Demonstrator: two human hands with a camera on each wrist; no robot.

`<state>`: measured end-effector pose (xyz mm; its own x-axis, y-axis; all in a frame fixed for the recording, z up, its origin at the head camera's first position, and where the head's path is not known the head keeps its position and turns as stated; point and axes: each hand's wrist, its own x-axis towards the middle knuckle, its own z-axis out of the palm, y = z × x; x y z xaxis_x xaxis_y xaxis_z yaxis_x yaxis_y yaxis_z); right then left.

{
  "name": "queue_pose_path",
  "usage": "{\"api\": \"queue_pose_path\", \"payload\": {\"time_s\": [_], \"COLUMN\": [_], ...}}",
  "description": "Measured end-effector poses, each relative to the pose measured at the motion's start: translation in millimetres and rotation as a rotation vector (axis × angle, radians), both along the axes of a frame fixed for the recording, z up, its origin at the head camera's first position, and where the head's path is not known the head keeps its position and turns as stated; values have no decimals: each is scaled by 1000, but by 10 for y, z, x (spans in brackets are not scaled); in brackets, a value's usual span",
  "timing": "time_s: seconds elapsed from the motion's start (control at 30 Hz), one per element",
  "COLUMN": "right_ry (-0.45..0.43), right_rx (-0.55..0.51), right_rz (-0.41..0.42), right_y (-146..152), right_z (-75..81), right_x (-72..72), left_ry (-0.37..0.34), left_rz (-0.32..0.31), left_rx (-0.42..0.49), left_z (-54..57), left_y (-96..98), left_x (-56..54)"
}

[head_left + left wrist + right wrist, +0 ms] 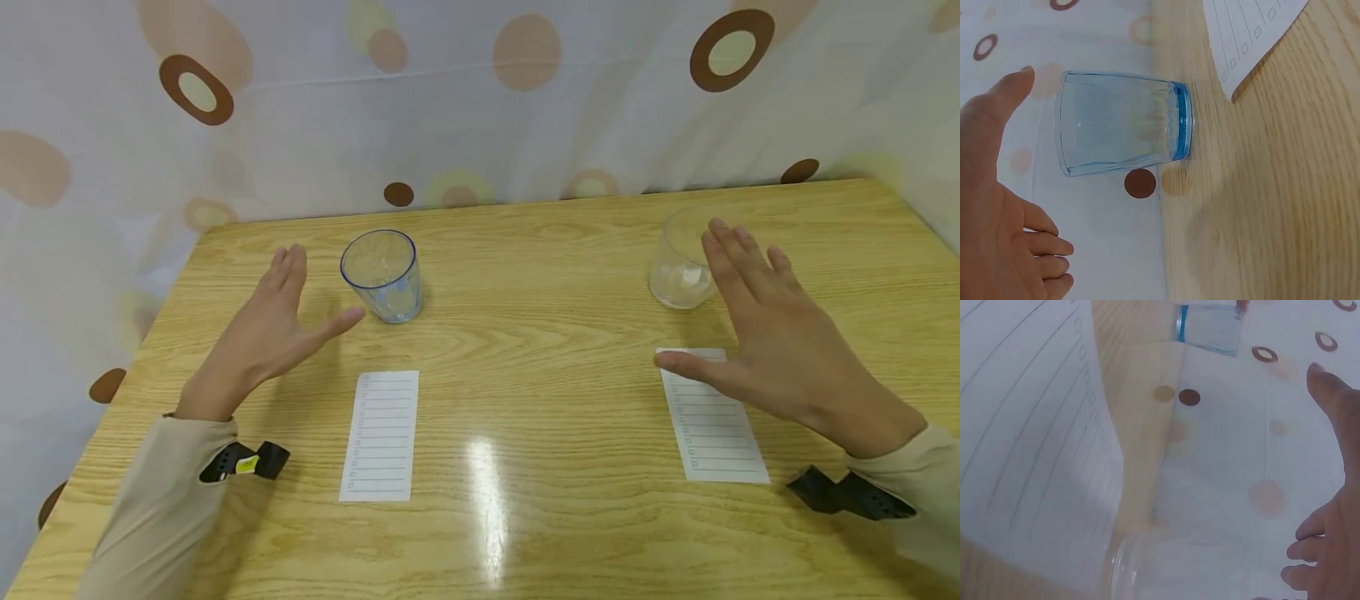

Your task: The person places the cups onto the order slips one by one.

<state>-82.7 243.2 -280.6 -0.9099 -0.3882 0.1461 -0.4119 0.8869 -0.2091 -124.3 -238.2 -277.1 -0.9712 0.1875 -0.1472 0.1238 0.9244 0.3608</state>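
Note:
A bluish drinking glass point(393, 292) with a dark blue rim stands upright at the back left of the table. My left hand point(262, 333) hovers just left of it, thumb spread from the straight fingers, holding nothing. The left wrist view shows the same glass point(1122, 125) apart from the hand point(997, 212). At the back right stands a clear glass point(675, 275), partly hidden behind the fingertips of my right hand point(787, 350). That hand is spread above a lined paper point(712, 433) and grips nothing. In the right wrist view the clear glass point(1172, 569) is cut off below.
Another lined checklist paper point(381, 437) lies on the wooden table point(540, 400) in front of the blue glass. A white curtain point(450, 125) with brown and beige dots hangs along the table's back edge. Black wrist straps point(236, 462) sit at the sleeves.

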Motion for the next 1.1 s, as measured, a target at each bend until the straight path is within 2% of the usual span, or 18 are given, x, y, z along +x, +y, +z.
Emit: {"api": "queue_pose_path", "payload": {"time_s": [0.17,0.33,0.7,0.9,1.1], "right_ry": [52,70,-56,-113,-126], "right_rx": [-33,-45,-19,-47,-39], "right_rz": [97,151,259,316,350], "right_y": [-233,-442,-845,-1032,-1197], "right_z": [-70,-122,-187,-217,-248], "right_x": [-3,25,40,28,35], "left_ry": [13,32,25,27,33], "left_rz": [4,-9,-3,-8,-15], "left_rx": [15,25,55,64,66], "left_z": [25,12,-63,-69,-88], "left_y": [56,123,210,244,273], "left_x": [-52,-108,-218,-251,-276]}}
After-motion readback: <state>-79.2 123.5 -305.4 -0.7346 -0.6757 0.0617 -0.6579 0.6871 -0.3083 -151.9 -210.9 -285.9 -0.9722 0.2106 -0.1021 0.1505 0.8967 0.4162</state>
